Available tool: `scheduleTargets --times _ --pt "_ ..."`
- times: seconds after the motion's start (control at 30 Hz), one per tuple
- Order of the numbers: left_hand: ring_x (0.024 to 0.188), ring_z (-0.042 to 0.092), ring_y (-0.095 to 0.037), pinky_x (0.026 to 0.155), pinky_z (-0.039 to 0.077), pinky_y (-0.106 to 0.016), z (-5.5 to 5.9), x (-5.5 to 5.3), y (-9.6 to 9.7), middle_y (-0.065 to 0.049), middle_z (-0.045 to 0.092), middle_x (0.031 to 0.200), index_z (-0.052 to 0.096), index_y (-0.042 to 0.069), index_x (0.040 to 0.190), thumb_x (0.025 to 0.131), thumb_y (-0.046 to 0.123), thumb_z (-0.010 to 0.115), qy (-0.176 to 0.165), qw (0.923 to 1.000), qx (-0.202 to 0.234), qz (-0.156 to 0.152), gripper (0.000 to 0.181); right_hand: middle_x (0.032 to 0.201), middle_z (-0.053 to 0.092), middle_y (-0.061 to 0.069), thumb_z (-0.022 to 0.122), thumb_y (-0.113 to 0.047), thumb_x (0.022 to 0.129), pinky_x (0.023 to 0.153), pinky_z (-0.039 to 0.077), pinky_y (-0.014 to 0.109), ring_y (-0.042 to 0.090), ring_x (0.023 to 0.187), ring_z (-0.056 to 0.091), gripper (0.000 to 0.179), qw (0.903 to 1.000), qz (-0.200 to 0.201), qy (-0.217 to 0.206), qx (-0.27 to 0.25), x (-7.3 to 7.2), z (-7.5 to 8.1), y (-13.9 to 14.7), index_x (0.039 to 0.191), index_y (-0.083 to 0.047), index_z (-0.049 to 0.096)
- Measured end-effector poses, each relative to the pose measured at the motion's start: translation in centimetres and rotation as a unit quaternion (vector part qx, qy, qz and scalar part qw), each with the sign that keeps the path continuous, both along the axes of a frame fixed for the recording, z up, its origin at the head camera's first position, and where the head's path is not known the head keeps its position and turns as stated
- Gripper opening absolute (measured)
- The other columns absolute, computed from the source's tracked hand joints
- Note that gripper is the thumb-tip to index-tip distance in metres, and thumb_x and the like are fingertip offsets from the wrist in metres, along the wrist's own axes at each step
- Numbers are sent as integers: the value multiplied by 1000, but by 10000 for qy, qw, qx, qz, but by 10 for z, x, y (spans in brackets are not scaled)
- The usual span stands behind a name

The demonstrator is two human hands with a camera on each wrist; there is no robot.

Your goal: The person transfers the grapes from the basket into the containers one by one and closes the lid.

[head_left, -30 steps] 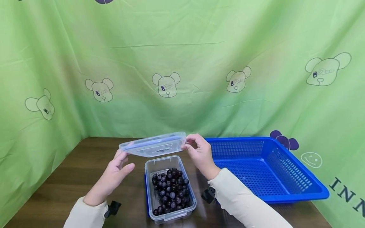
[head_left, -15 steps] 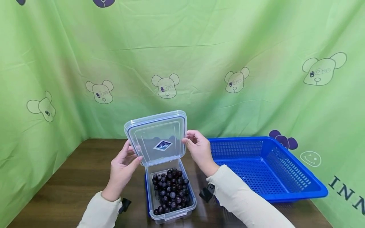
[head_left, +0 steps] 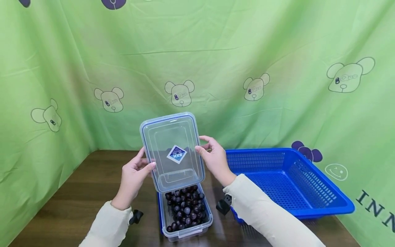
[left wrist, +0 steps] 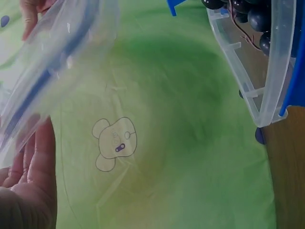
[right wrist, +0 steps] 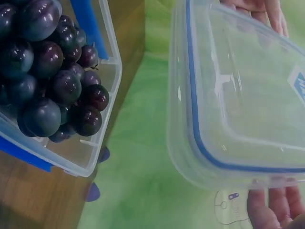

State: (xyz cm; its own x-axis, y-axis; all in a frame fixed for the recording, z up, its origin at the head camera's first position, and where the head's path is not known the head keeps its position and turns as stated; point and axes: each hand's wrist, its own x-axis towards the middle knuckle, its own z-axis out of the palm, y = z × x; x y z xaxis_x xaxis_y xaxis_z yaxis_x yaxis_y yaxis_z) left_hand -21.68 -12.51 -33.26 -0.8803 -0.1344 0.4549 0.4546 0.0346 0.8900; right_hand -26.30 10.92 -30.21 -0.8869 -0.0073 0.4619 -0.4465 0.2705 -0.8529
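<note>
One clear rectangular plastic lid with a blue seal (head_left: 172, 152) stands nearly upright between our two hands, above one clear plastic box (head_left: 185, 214) heaped with dark grapes (head_left: 185, 207). Our left hand (head_left: 134, 176) and right hand (head_left: 214, 159) each pinch a side edge, fingers curled. One blue plastic basket (head_left: 287, 181) sits to the right.

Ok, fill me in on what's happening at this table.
A person holds a clear lid upright in the air with both hands, the left hand on one side edge and the right hand on the other. Right below it an open box full of dark grapes stands on the table. A blue basket sits to the right, with nothing visible in it.
</note>
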Motion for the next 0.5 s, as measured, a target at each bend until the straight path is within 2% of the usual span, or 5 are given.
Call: scheduleTargets --times 0.1,0.17,0.27,0.4,0.5 --pt "59 61 -9 56 54 -26 1 -2 0 0 68 79 40 -4 142 85 -7 65 -651 9978 13 -109 62 77 62 9 69 -8 88 50 53 28 10 56 55 37 9963 71 -841 -154 -5 0 1 123 -2 60" --pt "58 62 -11 56 55 -28 1 -4 0 -4 67 80 38 -2 144 86 -4 64 -1027 9945 34 -221 63 79 60 7 69 -11 89 50 54 31 10 57 56 40 9890 128 -1454 -230 -8 0 2 127 -5 59" --pt "57 63 -11 56 55 -29 -1 -8 -1 -5 67 82 35 0 146 88 -2 64 -1493 9880 92 -387 65 88 62 10 68 -12 90 54 56 35 14 61 62 45 9769 311 -2105 -194 -11 1 5 132 -7 55" --pt "56 63 -13 54 55 -30 -2 -10 -5 -3 66 83 32 5 149 90 2 61 -2111 9757 127 -573 65 104 65 18 65 -6 90 65 57 42 24 76 69 53 9512 887 -2944 -273 -14 5 11 139 -8 47" --pt "53 63 -14 51 55 -31 -4 -9 -6 -2 66 81 28 6 150 92 5 59 -2514 9649 5 -755 66 107 66 19 64 1 88 72 55 48 31 88 69 62 9291 1253 -3469 -275 -16 6 14 144 -9 40"
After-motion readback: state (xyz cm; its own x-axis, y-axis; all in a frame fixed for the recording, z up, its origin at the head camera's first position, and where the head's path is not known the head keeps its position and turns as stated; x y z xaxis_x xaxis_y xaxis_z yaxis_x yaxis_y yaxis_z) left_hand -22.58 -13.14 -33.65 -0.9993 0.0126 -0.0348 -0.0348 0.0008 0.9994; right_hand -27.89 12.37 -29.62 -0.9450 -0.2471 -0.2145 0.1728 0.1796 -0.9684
